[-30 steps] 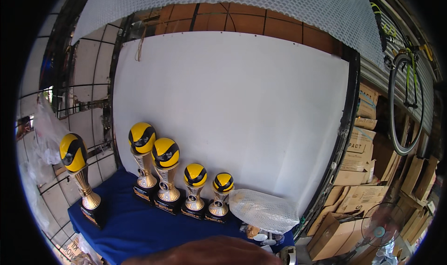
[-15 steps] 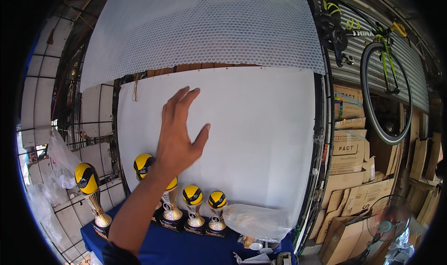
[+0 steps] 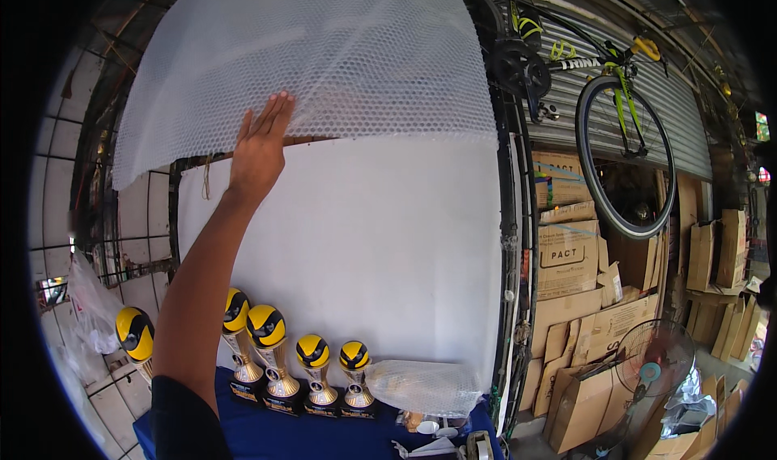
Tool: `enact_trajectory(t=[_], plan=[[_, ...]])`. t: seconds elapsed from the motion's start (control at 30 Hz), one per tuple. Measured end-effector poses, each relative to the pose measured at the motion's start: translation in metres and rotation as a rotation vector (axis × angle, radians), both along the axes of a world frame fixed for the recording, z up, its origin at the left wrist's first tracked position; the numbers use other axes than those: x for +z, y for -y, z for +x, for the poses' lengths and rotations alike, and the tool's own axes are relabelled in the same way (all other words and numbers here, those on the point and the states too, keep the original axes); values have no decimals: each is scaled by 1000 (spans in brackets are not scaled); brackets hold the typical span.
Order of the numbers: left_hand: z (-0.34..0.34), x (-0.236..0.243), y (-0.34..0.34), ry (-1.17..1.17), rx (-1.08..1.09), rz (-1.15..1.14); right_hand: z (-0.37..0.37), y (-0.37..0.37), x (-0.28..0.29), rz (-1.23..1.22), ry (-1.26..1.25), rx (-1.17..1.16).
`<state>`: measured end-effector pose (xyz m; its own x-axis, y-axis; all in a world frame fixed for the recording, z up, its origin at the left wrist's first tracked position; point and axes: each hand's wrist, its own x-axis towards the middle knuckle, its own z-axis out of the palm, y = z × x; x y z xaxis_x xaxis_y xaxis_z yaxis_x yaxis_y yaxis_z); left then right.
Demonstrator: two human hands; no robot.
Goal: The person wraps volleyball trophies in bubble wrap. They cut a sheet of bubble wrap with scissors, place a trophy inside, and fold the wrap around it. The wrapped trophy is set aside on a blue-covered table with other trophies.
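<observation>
My left hand (image 3: 260, 152) is raised high, its fingers stretched out with the tips against the lower part of a hanging sheet of bubble wrap (image 3: 356, 80); nothing is held in it. The forearm rises from the lower left and passes in front of several trophies. These have yellow-and-black volleyball tops, gold stems and black bases, such as the large trophy (image 3: 273, 359) and the smaller trophy (image 3: 356, 379). One trophy (image 3: 134, 334) at far left is partly hidden by my arm. Below the bubble wrap spreads a plain white backdrop (image 3: 372, 233). My right hand is out of view.
A blue cloth (image 3: 259, 436) covers the table under the trophies. On its right lies a bubble-wrapped bundle (image 3: 425, 385). A bicycle (image 3: 623, 136) hangs at upper right, above flattened cardboard boxes (image 3: 566, 258). A fan (image 3: 654, 363) stands at lower right.
My left hand has moved up from in front of the white backdrop to the bubble wrap, its fingers straightening. The view has turned to the right.
</observation>
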<state>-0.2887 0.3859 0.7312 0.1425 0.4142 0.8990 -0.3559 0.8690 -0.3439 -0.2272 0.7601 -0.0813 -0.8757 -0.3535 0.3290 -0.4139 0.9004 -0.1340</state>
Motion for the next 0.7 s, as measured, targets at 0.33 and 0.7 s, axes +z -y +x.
enact_trajectory(t=[0.33,0.7], plan=[[90,-75,-18,-12,-82,-7,-71,-23,458,-1189,282,912],[178,-170,-31,126,-136,-8,-113,37,648,-1639,225,1108]])
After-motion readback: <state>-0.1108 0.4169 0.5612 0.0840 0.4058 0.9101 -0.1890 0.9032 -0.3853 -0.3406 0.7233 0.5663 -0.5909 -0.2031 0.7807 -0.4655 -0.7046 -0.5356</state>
